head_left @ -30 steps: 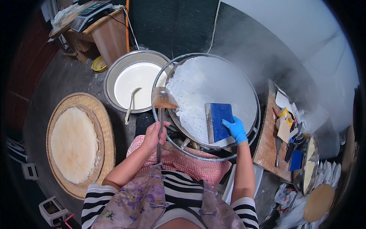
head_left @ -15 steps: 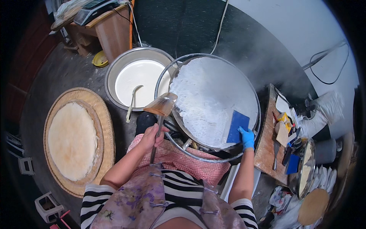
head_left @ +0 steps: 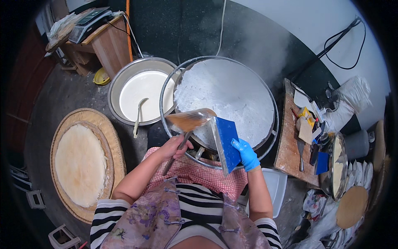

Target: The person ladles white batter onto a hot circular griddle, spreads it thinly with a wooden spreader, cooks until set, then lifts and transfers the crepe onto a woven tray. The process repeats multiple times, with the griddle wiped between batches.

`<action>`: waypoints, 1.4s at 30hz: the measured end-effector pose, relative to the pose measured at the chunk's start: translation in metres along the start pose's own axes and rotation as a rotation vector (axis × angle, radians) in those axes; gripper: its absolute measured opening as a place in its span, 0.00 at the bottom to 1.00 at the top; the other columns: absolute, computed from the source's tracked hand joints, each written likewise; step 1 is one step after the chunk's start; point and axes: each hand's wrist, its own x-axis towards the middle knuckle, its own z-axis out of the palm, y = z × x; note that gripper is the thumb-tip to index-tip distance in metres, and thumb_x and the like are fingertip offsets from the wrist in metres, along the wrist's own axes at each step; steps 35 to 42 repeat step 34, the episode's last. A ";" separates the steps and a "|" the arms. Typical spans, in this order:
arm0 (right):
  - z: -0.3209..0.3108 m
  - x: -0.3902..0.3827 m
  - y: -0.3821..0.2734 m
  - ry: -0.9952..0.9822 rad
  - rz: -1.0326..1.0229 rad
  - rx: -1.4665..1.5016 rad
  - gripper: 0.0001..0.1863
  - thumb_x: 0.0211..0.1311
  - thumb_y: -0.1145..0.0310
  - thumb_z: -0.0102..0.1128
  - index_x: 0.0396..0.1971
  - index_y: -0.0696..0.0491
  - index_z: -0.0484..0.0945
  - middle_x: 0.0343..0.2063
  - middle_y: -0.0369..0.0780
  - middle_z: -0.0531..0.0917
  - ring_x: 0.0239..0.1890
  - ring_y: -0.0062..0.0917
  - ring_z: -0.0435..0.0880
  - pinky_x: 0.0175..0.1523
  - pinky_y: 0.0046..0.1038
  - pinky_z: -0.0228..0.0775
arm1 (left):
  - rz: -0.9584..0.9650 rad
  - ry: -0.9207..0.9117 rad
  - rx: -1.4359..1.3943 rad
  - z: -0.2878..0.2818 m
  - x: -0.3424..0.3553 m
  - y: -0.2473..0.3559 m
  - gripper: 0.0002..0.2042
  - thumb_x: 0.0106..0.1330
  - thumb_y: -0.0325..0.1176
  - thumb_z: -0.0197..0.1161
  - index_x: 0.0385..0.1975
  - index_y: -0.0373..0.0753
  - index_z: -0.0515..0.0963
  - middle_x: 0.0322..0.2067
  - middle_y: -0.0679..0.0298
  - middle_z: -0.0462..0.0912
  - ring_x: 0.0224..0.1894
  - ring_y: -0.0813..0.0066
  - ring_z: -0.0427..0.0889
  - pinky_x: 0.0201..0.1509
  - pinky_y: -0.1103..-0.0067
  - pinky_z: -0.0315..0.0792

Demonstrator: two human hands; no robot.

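My bare left hand (head_left: 177, 148) is closed round the handle of a spreader (head_left: 188, 120), whose broad amber-brown head hangs over the griddle's near left rim. In my right hand (head_left: 245, 154), in a blue glove, a flat blue scraper (head_left: 227, 141) with a pale edge is held tilted. Its upper corner meets or overlaps the spreader's head; I cannot tell which. Beneath both lies a large round griddle (head_left: 232, 91) coated with a thin white layer and steaming, ringed by a metal hoop (head_left: 275, 106).
Left of the griddle, a metal basin (head_left: 114, 97) holds white batter and a ladle (head_left: 140, 112). A round woven tray (head_left: 118, 166) with stacked pale flatbreads (head_left: 81, 166) lies further left. On the right stand a wooden board (head_left: 286, 153) with tools and a metal bowl (head_left: 339, 166).
My right hand has lifted the scraper off the griddle and brought it left and nearer me, to the spreader. The spreader's head has turned rightward and lowered. The view has shifted slightly.
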 end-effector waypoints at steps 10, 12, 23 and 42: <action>-0.015 -0.061 -0.107 0.220 -0.443 -0.484 0.15 0.50 0.73 0.65 0.39 0.60 0.76 0.32 0.37 0.80 0.31 0.18 0.77 0.40 0.20 0.71 | -0.194 0.114 -0.115 0.032 0.028 0.040 0.18 0.69 0.46 0.44 0.46 0.37 0.66 0.15 0.76 0.58 0.13 0.86 0.54 0.16 0.87 0.52; -0.017 -0.063 -0.126 0.331 -0.679 -0.597 0.14 0.48 0.73 0.66 0.36 0.57 0.77 0.27 0.35 0.78 0.29 0.20 0.76 0.37 0.21 0.70 | -0.209 0.105 -0.090 0.040 0.044 0.047 0.18 0.69 0.46 0.44 0.46 0.37 0.66 0.15 0.76 0.57 0.14 0.86 0.54 0.17 0.86 0.53; -0.047 -0.013 -0.118 0.407 -0.904 -1.377 0.11 0.46 0.71 0.63 0.34 0.48 0.79 0.24 0.41 0.76 0.29 0.35 0.75 0.35 0.31 0.68 | -0.230 0.053 -0.193 0.074 0.101 0.044 0.17 0.71 0.45 0.40 0.46 0.37 0.66 0.15 0.76 0.58 0.14 0.88 0.54 0.16 0.87 0.52; -0.084 0.046 -0.012 0.135 -0.716 -1.566 0.17 0.44 0.69 0.62 0.38 0.47 0.78 0.28 0.41 0.77 0.32 0.37 0.76 0.38 0.36 0.69 | -0.119 0.049 -0.357 0.055 0.053 0.054 0.18 0.70 0.46 0.43 0.51 0.40 0.66 0.15 0.77 0.57 0.13 0.90 0.54 0.14 0.90 0.53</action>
